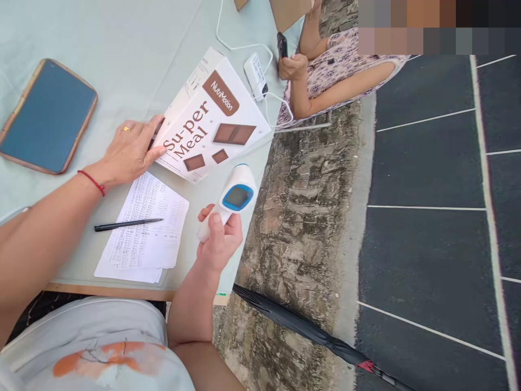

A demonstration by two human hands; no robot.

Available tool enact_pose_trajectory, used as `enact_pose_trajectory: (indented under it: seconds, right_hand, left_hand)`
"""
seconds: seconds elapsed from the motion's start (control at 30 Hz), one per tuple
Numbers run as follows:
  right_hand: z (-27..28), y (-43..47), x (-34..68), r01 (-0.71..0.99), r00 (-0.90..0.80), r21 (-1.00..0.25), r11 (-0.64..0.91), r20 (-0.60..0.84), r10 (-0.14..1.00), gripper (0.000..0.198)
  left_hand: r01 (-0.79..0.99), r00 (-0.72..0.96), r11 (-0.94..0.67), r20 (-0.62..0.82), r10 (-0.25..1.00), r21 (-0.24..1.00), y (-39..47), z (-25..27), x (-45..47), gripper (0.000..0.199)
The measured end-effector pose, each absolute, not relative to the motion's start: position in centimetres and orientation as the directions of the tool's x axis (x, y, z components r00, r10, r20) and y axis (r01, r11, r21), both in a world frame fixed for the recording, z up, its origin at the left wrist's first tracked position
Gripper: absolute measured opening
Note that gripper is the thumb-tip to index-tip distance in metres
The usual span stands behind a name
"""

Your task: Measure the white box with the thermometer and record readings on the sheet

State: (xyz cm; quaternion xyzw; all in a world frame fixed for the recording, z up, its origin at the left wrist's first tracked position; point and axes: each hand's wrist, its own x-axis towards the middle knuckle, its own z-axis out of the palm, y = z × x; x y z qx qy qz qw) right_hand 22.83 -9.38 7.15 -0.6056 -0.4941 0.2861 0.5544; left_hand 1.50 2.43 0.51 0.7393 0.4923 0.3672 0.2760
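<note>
My left hand grips the lower left edge of a white box printed "NutriMotion Su-per Meal", its thumb over the front and its fingers along the side. The box is tilted on the table. My right hand is wrapped round the handle of a white infrared thermometer with a blue-rimmed screen. The thermometer is raised over the table's right edge, and its screen looks dark. Below my left hand lie sheets of paper covered with writing, with a black pen across them.
A tablet in a brown case lies at the left of the pale table. Beyond the box are a white device with cables and a cardboard piece. Another person holds a phone. A folded black umbrella leans at the near right.
</note>
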Motion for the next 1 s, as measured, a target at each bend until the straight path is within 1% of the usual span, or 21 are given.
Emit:
enact_pose_trajectory:
  seconds: [0.07,0.13,0.2,0.3,0.37,0.43,0.47,0.5,0.53,0.57,0.6,0.63,0.7,0.8,0.87,0.93,1.0]
  right_hand:
    - [5.8,-9.3,24.7,0.422,0.412,-0.907,-0.012,0.18,0.893,0.047]
    - [4.1,-9.2,26.6,0.503,0.453,-0.852,-0.148,0.114,0.884,0.057]
    - [2.5,-9.3,28.4,0.564,0.495,-0.789,-0.243,0.087,0.865,0.062]
    - [0.5,-9.5,30.1,0.655,0.484,-0.687,-0.315,0.062,0.873,0.061]
    - [-0.3,-9.7,30.5,0.723,0.464,-0.615,-0.313,0.097,0.881,0.062]
    - [-0.5,-9.8,30.3,0.792,0.433,-0.559,-0.245,0.232,0.871,0.063]
    - [-0.5,-9.8,29.9,0.822,0.395,-0.54,-0.18,0.315,0.863,0.06]
    - [-0.3,-9.9,29.4,0.845,0.331,-0.526,-0.093,0.379,0.864,0.053]
    - [0.0,-10.0,28.7,0.854,0.233,-0.52,0.015,0.408,0.883,0.044]
    - [0.3,-10.1,27.9,0.842,0.109,-0.522,0.132,0.405,0.908,0.034]
    - [0.6,-10.1,27.0,0.811,-0.042,-0.53,0.249,0.37,0.928,0.027]
    - [0.8,-10.2,26.1,0.766,-0.19,-0.539,0.351,0.331,0.924,0.023]
    - [1.2,-10.4,24.4,0.702,-0.386,-0.523,0.484,0.291,0.875,0.02]
    - [1.5,-10.6,23.0,0.717,-0.489,-0.426,0.552,0.257,0.834,0.02]
    - [1.9,-10.6,23.1,0.72,-0.535,-0.391,0.572,0.211,0.818,0.019]
    - [2.7,-10.4,23.7,0.683,-0.573,-0.436,0.587,0.18,0.8,0.019]
    - [3.4,-10.1,24.4,0.628,-0.547,-0.543,0.557,0.201,0.812,0.016]
  left_hand:
    - [0.523,0.256,-0.375,0.278,0.926,0.766,2.5,0.5,1.4,0.088]
    - [0.522,0.277,-0.389,0.281,0.919,0.759,2.5,0.5,1.4,0.09]
    - [0.526,0.299,-0.401,0.278,0.913,0.75,2.4,0.4,1.3,0.092]
    - [0.552,0.32,-0.412,0.272,0.908,0.725,2.3,0.3,1.3,0.092]
    - [0.57,0.333,-0.419,0.267,0.904,0.707,2.3,0.2,1.3,0.092]
    - [0.577,0.347,-0.423,0.259,0.901,0.699,2.3,0.2,1.3,0.092]
    - [0.578,0.351,-0.421,0.253,0.901,0.699,2.4,0.2,1.3,0.093]
    - [0.58,0.354,-0.418,0.246,0.902,0.699,2.4,0.2,1.2,0.095]
    - [0.584,0.355,-0.413,0.238,0.904,0.699,2.4,0.2,1.2,0.098]
    - [0.591,0.352,-0.408,0.233,0.907,0.696,2.5,0.2,1.2,0.102]
    - [0.598,0.349,-0.406,0.231,0.908,0.691,2.5,0.3,1.2,0.106]
    - [0.607,0.348,-0.407,0.233,0.908,0.683,2.5,0.3,1.2,0.11]
    - [0.624,0.355,-0.417,0.235,0.905,0.661,2.4,0.4,1.3,0.119]
    - [0.635,0.373,-0.435,0.24,0.896,0.639,2.3,0.4,1.3,0.127]
    - [0.642,0.373,-0.44,0.246,0.895,0.628,2.3,0.3,1.4,0.129]
    - [0.65,0.368,-0.439,0.249,0.896,0.62,2.3,0.1,1.4,0.13]
    - [0.655,0.367,-0.439,0.249,0.896,0.615,2.3,0.0,1.5,0.131]
